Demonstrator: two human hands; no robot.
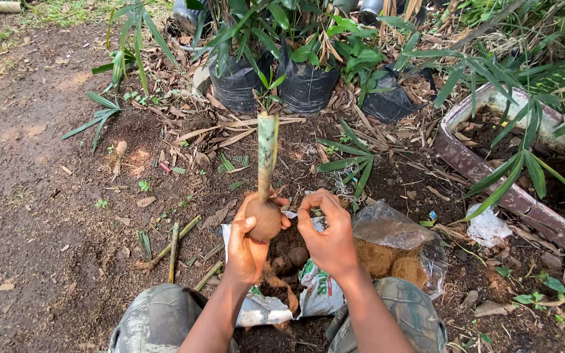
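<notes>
Bare garden soil strewn with dry leaves surrounds the cutting (266, 171), your landmark. Left of it, cut stalk pieces (176, 245) lie on the ground. Your left hand (246, 247) has its fingers closed around the cutting's soil-coated base, so its long axis stands near upright, cut end pointing away from you. Just right of the base, your right hand (328, 235) hovers with fingertips pinched; whether they grip anything, you cannot tell. Further right lies a clear bag of coconut fibre (393, 245). Behind stand black nursery bags (305, 85).
</notes>
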